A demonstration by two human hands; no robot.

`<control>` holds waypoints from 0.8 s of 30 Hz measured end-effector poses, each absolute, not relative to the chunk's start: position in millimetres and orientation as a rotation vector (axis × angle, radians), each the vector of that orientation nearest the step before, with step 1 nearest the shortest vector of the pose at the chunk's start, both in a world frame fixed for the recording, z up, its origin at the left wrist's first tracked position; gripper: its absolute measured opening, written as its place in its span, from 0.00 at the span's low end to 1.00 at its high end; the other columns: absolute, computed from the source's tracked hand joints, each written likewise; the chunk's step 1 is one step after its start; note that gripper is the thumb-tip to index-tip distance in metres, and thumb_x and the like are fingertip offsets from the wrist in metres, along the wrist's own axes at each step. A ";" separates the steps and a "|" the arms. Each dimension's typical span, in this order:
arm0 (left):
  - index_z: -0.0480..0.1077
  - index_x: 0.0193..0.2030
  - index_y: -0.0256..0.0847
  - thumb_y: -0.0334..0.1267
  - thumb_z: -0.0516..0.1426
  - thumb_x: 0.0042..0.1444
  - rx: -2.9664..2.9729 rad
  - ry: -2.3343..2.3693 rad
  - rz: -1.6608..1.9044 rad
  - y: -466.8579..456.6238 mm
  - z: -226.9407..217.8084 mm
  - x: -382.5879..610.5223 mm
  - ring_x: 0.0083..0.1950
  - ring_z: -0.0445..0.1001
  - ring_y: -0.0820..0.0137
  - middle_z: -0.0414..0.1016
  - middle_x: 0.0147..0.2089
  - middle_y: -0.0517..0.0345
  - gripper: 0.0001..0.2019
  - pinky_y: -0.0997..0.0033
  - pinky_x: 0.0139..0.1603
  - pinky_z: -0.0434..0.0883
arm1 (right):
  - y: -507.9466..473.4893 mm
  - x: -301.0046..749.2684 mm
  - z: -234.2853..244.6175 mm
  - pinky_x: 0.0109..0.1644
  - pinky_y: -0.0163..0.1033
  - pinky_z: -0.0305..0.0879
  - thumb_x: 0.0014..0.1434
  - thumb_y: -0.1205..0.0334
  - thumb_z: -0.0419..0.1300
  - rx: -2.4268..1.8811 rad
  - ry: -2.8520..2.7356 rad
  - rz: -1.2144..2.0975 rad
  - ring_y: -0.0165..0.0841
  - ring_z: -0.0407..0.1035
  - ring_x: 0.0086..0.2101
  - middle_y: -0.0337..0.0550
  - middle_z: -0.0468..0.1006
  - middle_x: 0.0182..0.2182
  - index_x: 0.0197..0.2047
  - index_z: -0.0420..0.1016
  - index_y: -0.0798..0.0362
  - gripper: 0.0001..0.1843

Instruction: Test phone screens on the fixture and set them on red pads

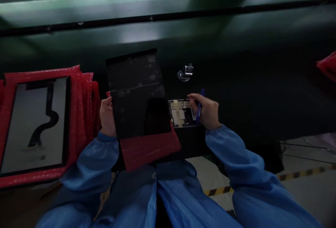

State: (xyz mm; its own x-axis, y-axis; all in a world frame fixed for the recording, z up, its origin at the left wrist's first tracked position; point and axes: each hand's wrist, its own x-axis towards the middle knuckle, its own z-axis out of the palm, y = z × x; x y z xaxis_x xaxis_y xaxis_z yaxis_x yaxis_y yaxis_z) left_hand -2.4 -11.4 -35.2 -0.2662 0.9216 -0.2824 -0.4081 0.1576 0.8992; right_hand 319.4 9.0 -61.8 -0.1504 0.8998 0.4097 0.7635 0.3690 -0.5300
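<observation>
**Bench inventory: dark panel and blue pen in hand**

Item 1. My left hand (107, 115): fingers closed around the left edge of a dark glossy panel (138, 93), held tilted up above a red bubble-wrap sleeve (148, 149) at the bench's near edge. I read no writing on the panel.

Item 2. My right hand (207, 111): fingers pinched shut on a blue pen (200, 106), tip down at an exposed circuit area (181, 112) just right of the panel. Its markings are too small for me to read.

Item 3. Stack of red sleeves (84, 109) at left, topped by a grey panel with a black flex cable (35, 125). Labels blurred.

Item 4. Small metal fitting (186, 72) on the dark green belt (236, 63), beyond the pen.
</observation>
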 end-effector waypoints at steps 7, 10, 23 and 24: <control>0.71 0.33 0.43 0.50 0.57 0.46 0.491 1.108 1.388 -13.1 -32.3 3.9 0.49 0.81 0.58 0.80 0.33 0.55 0.13 0.63 0.46 0.79 | 43.0 281.3 -6.2 0.36 0.36 0.71 0.69 0.61 0.55 -1.193 -1.646 0.456 0.32 0.76 0.31 0.40 0.79 0.31 0.45 0.79 0.52 0.11; 0.69 0.29 0.43 0.47 0.58 0.45 0.416 1.113 1.431 -13.2 -31.1 4.3 0.49 0.80 0.56 0.79 0.33 0.55 0.11 0.64 0.47 0.79 | 55.0 295.3 -18.0 0.36 0.36 0.69 0.64 0.59 0.61 -1.221 -1.763 0.603 0.31 0.74 0.29 0.38 0.78 0.27 0.42 0.80 0.52 0.08; 0.75 0.32 0.41 0.40 0.49 0.58 0.088 1.199 1.469 -15.3 -11.7 15.7 0.46 0.81 0.60 0.78 0.30 0.56 0.14 0.66 0.46 0.79 | 63.0 340.9 -34.3 0.39 0.41 0.70 0.58 0.49 0.65 -1.425 -2.121 1.039 0.37 0.76 0.33 0.45 0.81 0.31 0.36 0.81 0.53 0.15; 0.75 0.33 0.41 0.40 0.50 0.57 0.105 1.206 1.480 -15.6 -13.6 15.0 0.47 0.81 0.60 0.78 0.31 0.56 0.13 0.66 0.46 0.79 | 62.8 340.6 -33.4 0.39 0.41 0.70 0.58 0.50 0.65 -1.432 -2.126 1.044 0.37 0.76 0.33 0.45 0.81 0.31 0.37 0.81 0.53 0.14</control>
State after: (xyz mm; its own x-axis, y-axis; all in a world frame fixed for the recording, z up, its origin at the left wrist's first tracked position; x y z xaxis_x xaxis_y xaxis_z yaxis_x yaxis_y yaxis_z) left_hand 15.0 -15.6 -13.6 -0.3309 0.7755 -0.5377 -0.6834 0.1960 0.7032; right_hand 340.6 62.8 -33.4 -0.4141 0.9051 -0.0962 0.6299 0.2087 -0.7482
